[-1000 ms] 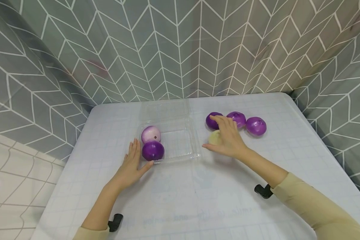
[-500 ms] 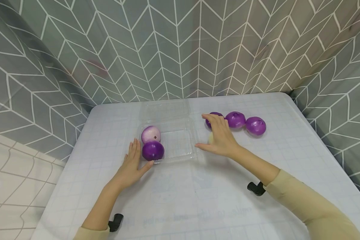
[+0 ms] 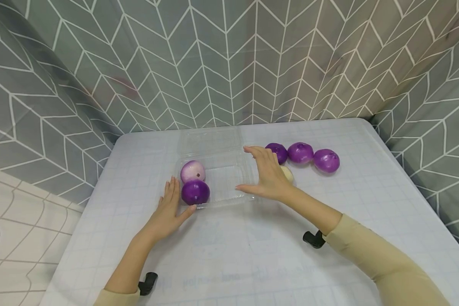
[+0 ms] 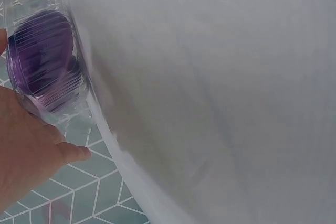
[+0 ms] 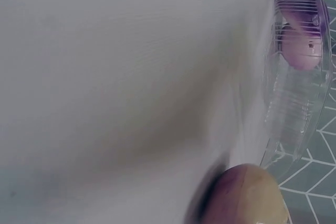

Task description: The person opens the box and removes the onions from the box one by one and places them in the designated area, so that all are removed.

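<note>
A clear plastic clamshell box (image 3: 229,187) lies with its lid (image 3: 211,141) folded back. In its left part sit two red onions: a paler one (image 3: 193,171) behind and a deep purple one (image 3: 195,192) in front. My left hand (image 3: 166,213) rests along the box's left side, fingers straight and thumb by the front edge; in the left wrist view the hand (image 4: 26,150) is beside the box wall. My right hand (image 3: 272,178) hovers by the box's right edge, fingers and thumb spread, holding nothing. Behind it, partly hidden, is a pale, rounded onion (image 3: 287,173), purple-tinged in the right wrist view.
Three purple onions stand in a row at the back right: left (image 3: 277,153), middle (image 3: 300,152) and right (image 3: 326,160). A white cloth covers the table (image 3: 229,255). A grey patterned curtain (image 3: 229,63) hangs at the back and sides.
My right hand has moved left, away from the pale onion and toward the box, uncovering more of the left purple onion. The left hand has stayed still.
</note>
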### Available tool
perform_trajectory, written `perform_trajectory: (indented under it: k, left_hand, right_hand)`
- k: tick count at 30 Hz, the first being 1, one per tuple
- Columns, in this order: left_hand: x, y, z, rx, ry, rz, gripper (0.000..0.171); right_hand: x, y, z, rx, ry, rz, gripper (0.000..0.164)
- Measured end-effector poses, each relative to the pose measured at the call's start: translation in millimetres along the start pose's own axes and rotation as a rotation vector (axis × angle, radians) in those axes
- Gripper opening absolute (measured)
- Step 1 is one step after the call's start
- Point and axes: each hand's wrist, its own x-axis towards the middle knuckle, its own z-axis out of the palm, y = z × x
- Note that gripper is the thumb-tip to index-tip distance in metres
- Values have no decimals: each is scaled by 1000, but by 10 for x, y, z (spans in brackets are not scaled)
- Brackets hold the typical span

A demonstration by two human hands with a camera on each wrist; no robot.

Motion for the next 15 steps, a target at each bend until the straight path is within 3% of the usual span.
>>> perform_trajectory:
  k: [8,15]
  left_hand:
    - [0,6,-3,2,1,2,98]
    - [1,12,-2,-1,0,0,99]
  right_hand:
    - [62,-68,97,2,21,-45,100]
    - [135,-136,202,1,44,-148,98]
